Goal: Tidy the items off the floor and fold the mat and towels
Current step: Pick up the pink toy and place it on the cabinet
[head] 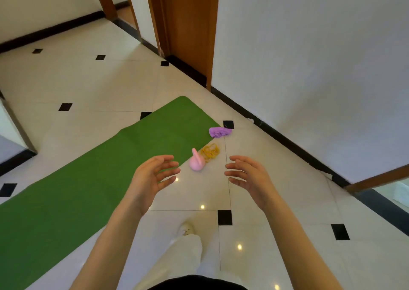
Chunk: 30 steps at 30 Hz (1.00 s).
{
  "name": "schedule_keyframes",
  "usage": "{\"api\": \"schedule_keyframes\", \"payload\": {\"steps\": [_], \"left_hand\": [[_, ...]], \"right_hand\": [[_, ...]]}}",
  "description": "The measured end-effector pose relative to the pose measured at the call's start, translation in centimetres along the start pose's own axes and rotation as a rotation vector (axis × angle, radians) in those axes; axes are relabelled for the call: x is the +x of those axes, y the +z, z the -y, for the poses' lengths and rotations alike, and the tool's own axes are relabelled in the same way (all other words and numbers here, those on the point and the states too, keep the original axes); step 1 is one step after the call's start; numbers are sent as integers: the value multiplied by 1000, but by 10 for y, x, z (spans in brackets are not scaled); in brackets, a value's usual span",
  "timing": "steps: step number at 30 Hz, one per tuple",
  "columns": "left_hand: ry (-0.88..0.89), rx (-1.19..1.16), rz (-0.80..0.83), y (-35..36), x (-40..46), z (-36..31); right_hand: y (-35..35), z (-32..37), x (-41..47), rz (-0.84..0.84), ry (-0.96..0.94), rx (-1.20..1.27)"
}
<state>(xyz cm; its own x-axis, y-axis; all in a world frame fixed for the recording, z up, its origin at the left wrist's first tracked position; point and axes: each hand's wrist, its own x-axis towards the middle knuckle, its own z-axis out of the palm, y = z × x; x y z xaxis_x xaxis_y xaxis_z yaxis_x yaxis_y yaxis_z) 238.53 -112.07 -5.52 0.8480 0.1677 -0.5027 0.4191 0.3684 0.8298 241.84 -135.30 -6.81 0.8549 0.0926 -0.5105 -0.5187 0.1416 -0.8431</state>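
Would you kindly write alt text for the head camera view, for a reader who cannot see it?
Two empty, open hands, left and right, reach out over a tiled floor toward a pink kettlebell, a yellow band and a purple cloth, all beside an unrolled green mat.

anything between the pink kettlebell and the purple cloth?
Yes, in the head view a yellow tangled cord lies on the floor between the pink kettlebell and the purple cloth, at the green mat's edge.

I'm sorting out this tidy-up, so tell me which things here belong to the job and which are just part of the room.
Job:
green mat
pink kettlebell
yellow band
purple cloth

Just there:
wooden door frame
white wall
tiled floor

left hand and right hand hold nothing.
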Motion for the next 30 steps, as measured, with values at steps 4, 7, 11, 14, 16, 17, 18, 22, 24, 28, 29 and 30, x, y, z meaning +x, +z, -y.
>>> {"api": "schedule_keyframes", "payload": {"steps": [4,7,11,14,16,17,18,22,24,28,29,30], "left_hand": [[-28,72,22,-3,67,-30],[-59,103,19,-1,112,-46],[-103,108,37,8,167,-61],[-117,107,42,17,208,-66],[-130,71,42,24,235,-70],[-140,30,41,28,249,-73],[-149,-13,32,32,263,-75],[-169,-60,4,46,318,-81],[-186,-39,6,50,348,-82],[-236,26,-8,49,410,-77],[-255,38,-17,47,426,-73],[-276,48,-26,45,441,-67]], "right_hand": [[25,23,62,-10,9,2],[36,38,102,-25,10,16],[45,52,154,-31,34,7],[47,61,197,-34,44,-16],[46,66,228,-31,53,-27],[45,69,243,-29,59,-28],[43,73,259,-27,66,-30],[32,85,319,-21,130,-31],[27,88,350,-12,145,-31],[21,85,410,4,187,-69],[20,80,424,6,195,-76],[20,74,438,7,199,-86]]}}
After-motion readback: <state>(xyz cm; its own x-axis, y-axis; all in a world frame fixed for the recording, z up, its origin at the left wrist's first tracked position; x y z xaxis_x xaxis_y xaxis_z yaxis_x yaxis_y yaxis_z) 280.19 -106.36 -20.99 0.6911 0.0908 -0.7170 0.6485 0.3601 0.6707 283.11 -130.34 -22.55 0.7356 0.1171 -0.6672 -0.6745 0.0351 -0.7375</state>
